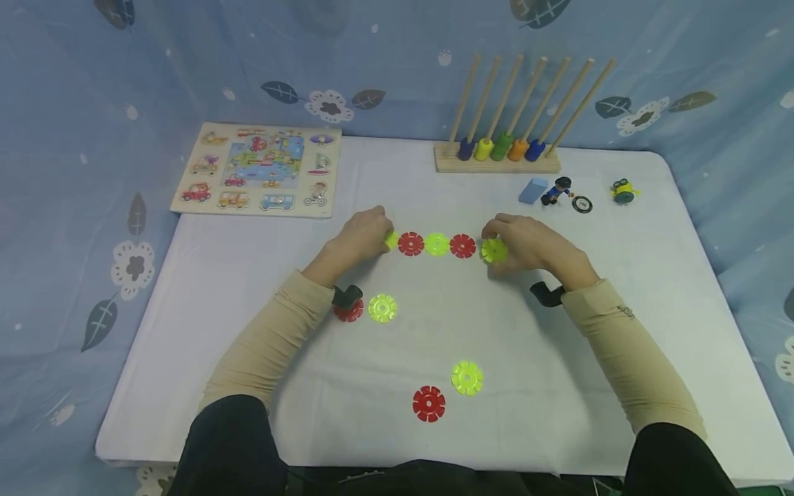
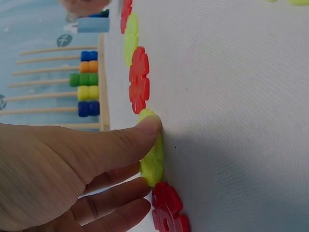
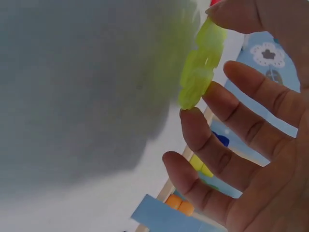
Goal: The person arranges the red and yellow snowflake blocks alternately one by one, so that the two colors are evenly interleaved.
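Observation:
A row of flower-shaped plastic discs crosses the table, red [image 1: 411, 244] and yellow-green [image 1: 437, 244] by turns. At its left part my left hand [image 1: 364, 233] holds a yellow-green disc [image 2: 153, 166] between thumb and fingers, flat on the cloth. Just beyond, a red disc [image 2: 166, 212] is hidden by that hand in the head view. My right hand [image 1: 524, 242] pinches another yellow-green disc [image 3: 202, 65] at its edges with thumb and fingertips. This disc is tilted and a small gap to the right of the row's last red disc [image 1: 462, 246].
Nearer me lie loose discs: one red [image 1: 429, 404], two yellow-green [image 1: 466, 378], and a red one [image 1: 349, 311] partly behind the left wrist strap. A puzzle board [image 1: 260, 170], a peg stand with beads [image 1: 496, 162], a blue block [image 1: 533, 190] and a toy figure [image 1: 557, 191] stand farther back.

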`<state>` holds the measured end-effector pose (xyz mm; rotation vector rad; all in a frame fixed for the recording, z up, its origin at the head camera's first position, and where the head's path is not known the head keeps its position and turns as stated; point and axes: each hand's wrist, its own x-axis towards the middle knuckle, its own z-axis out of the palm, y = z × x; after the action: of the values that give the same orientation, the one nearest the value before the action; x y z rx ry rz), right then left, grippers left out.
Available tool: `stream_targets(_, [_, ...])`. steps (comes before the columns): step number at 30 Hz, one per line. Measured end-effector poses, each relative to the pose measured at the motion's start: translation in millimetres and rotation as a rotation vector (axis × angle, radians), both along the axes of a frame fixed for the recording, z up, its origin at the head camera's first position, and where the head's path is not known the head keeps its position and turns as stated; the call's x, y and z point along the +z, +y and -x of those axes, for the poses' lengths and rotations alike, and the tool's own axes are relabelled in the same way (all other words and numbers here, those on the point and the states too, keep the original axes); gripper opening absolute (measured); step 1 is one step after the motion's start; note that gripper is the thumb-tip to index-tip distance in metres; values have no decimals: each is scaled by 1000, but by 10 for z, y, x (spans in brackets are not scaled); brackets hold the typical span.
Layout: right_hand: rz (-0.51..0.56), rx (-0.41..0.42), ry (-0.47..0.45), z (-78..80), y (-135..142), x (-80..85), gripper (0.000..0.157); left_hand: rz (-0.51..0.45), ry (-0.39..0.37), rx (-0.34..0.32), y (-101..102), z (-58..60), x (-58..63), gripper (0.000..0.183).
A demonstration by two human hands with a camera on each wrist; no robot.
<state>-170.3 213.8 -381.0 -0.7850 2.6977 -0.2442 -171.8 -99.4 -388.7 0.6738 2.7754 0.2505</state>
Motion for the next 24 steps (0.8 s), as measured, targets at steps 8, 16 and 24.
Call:
stream_targets(8, [-21, 21, -23, 120, -84, -9, 48, -6, -5, 3, -3, -17, 23, 31])
stream_targets(16, [-26, 16, -44, 142, -97, -43, 46, -8, -17, 17, -6, -31, 25, 32])
stream_targets(24, [-42, 16, -2, 79, -103, 27, 46, -5, -22, 15, -9, -13, 19, 33])
